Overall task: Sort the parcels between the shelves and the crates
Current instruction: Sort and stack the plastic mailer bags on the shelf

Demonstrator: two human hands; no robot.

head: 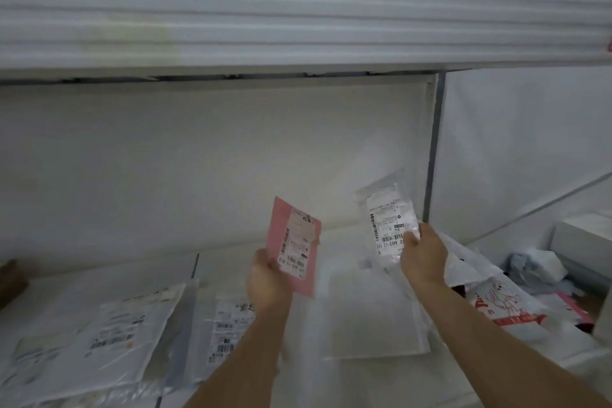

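Observation:
My left hand [267, 285] grips the lower left corner of a pink parcel [281, 219] with a white label, held upright over the shelf. My right hand [423, 257] pinches the bottom of a small clear-white parcel [387, 209] with a barcode label, also raised, to the right of the pink one. Both are in front of the white back wall of the shelf [231, 268]. On the shelf below lie flat white parcels: one at the left [109, 334], one partly hidden by my left forearm [228, 328], and a plain one [371, 315] between my arms.
An upper shelf [298, 30] overhangs the space above the hands. At the right lies a heap of bags, among them a white one with red print [503, 305] and a grey one [536, 265]. A brown object [10, 278] shows at the left edge.

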